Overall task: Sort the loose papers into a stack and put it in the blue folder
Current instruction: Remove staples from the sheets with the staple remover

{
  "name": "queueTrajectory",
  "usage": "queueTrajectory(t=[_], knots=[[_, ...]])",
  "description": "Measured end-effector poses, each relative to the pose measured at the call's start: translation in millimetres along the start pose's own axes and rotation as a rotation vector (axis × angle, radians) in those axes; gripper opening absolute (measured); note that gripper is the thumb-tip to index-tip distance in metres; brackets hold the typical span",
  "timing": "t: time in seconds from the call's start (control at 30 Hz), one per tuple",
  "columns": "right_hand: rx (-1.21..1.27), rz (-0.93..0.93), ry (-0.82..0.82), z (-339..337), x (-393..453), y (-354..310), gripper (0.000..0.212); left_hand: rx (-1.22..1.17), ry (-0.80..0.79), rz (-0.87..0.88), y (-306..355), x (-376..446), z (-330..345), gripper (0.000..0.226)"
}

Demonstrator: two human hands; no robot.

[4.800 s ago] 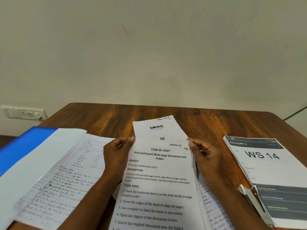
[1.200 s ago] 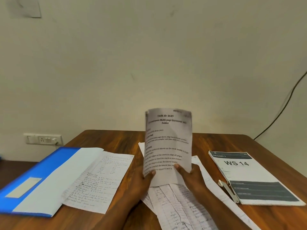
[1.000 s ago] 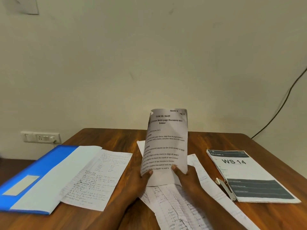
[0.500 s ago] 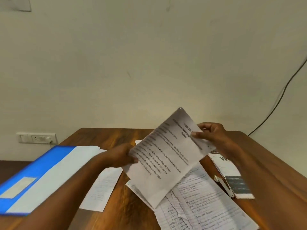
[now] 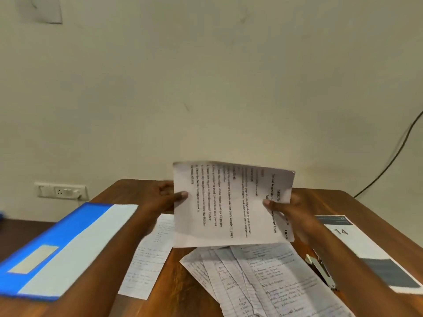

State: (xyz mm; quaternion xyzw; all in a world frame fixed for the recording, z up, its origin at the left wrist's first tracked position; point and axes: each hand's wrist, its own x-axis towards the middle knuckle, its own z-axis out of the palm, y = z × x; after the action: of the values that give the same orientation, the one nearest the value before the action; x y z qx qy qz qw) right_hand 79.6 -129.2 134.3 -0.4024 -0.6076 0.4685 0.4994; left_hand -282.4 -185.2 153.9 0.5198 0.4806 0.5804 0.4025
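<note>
I hold a thin stack of printed papers (image 5: 229, 204) upright above the table, turned sideways so the text runs vertically. My left hand (image 5: 164, 197) grips its left edge, thumb on the front. My right hand (image 5: 290, 209) grips the right edge the same way. Below the stack several handwritten sheets (image 5: 263, 277) lie fanned out on the wooden table (image 5: 180, 287). One more handwritten sheet (image 5: 148, 255) lies to their left. The blue folder (image 5: 68, 227) lies open at the left with a pale sheet on it.
A silver stapler (image 5: 321, 269) lies at the right, beside a printed booklet marked 14 (image 5: 366, 248). A wall socket (image 5: 60, 191) sits at the left on the wall behind the table, and a black cable (image 5: 393, 156) hangs at the right.
The stack was held upright by its bottom edge, then swung round a quarter turn; it now stands sideways with one hand on each short side. The fanned sheets below are exposed.
</note>
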Motion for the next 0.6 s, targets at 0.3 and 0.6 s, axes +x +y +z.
queueTrajectory(t=[0.3,0.6], knots=[[-0.03,0.009,0.115,20,11,38,0.033,-0.122,-0.065,-0.06,-76,-11,27,0.049],[-0.144,0.059,0.214,6,-3,71,0.053,0.077,0.048,-0.081,-104,-14,58,0.081]])
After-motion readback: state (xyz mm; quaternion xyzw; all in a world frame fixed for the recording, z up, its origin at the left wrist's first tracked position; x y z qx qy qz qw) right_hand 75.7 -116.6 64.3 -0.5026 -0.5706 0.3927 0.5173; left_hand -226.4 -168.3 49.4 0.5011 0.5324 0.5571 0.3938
